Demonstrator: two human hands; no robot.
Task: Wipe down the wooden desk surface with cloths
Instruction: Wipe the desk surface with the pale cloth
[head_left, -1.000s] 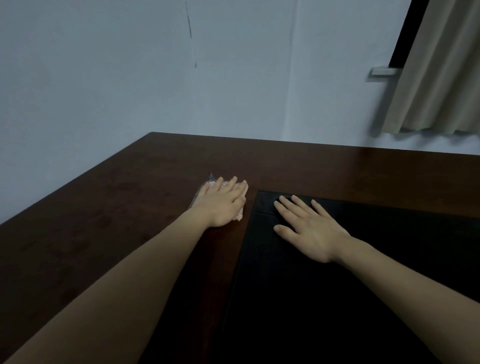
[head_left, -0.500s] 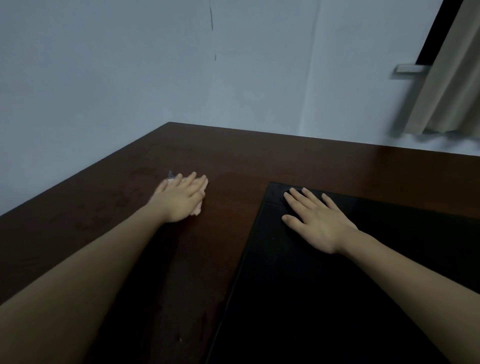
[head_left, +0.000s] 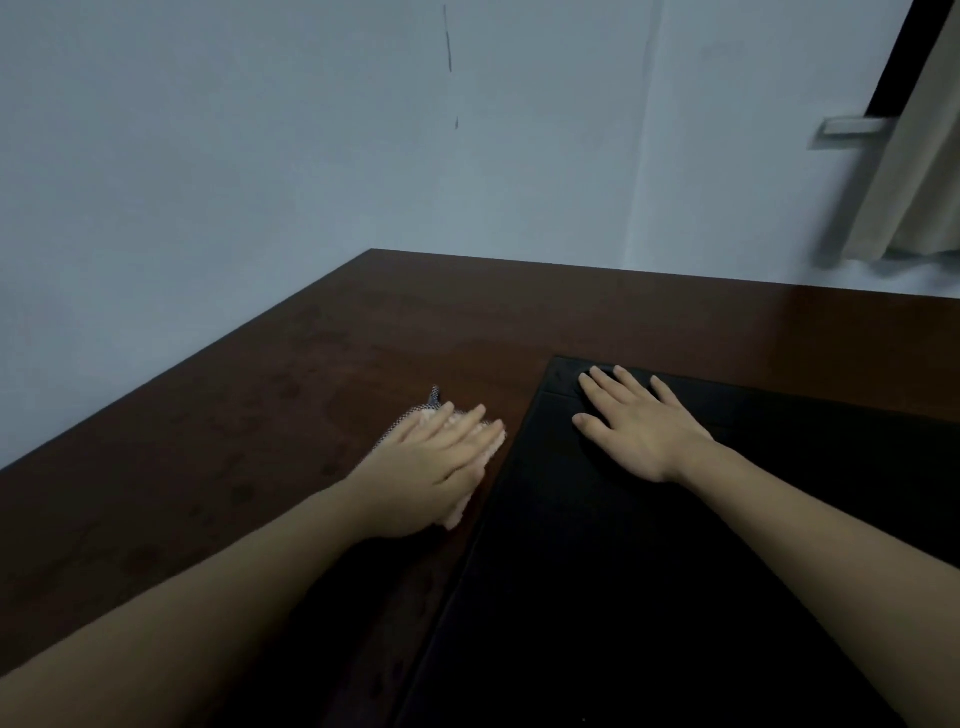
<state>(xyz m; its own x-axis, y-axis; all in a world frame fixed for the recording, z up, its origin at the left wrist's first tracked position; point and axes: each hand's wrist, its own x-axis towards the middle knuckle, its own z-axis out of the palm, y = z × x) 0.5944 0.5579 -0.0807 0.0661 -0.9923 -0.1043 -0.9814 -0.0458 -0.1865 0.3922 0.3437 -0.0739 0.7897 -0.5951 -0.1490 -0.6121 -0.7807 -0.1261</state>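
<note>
The dark brown wooden desk (head_left: 291, 415) fills the lower half of the head view. My left hand (head_left: 431, 462) lies flat with straight fingers on a pale pink cloth (head_left: 457, 512), pressing it onto the wood just left of the black mat. Most of the cloth is hidden under the palm; a checked corner sticks out beyond the fingers. My right hand (head_left: 634, 428) rests flat with spread fingers on the far left corner of the black desk mat (head_left: 675, 597).
The desk stands in a room corner, with pale walls (head_left: 260, 182) along its left and far edges. A beige curtain (head_left: 914, 171) hangs at the upper right. Faint damp streaks show on the wood beyond my left hand.
My left hand slid the cloth left away from the mat, then back right until it is beside the mat's edge. My right hand stayed flat on the mat corner.
</note>
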